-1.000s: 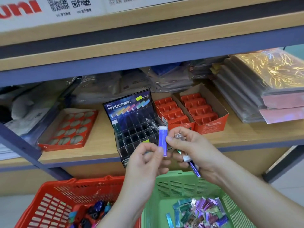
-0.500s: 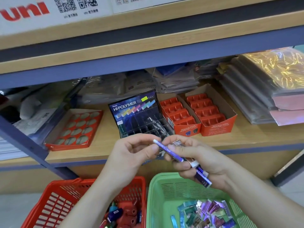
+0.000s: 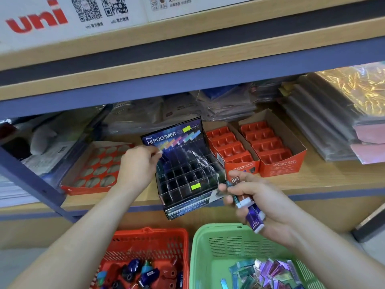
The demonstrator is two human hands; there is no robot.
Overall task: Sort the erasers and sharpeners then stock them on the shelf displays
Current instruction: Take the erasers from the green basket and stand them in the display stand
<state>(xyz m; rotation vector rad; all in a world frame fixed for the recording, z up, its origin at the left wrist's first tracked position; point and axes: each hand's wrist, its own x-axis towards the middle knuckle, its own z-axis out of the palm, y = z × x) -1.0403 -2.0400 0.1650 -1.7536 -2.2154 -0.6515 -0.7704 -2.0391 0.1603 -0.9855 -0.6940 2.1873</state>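
Observation:
A black Hi-Polymer display box (image 3: 183, 170) with a grid of slots stands on the wooden shelf (image 3: 325, 174). My left hand (image 3: 136, 165) is at the box's upper left corner and pinches a slim eraser; only its white tip (image 3: 160, 152) shows past my fingers. In front of the box's right side, my right hand (image 3: 260, 203) grips a bundle of slim purple and teal erasers (image 3: 253, 215). Below, a green basket (image 3: 208, 247) holds several foil-wrapped erasers (image 3: 270, 272). A red basket (image 3: 150, 238) holds several sharpeners (image 3: 139, 270).
Two orange boxes (image 3: 273, 167) with square compartments sit to the right of the display box. To its left lies a red tray (image 3: 83, 188) with round holes. Stacks of wrapped paper (image 3: 333, 122) fill the shelf's right and back. A blue shelf post (image 3: 31, 180) slants at the left.
My left hand took one purple eraser from the bundle and carried it up and left to the display box's back corner. My right hand dropped slightly, still holding the bundle.

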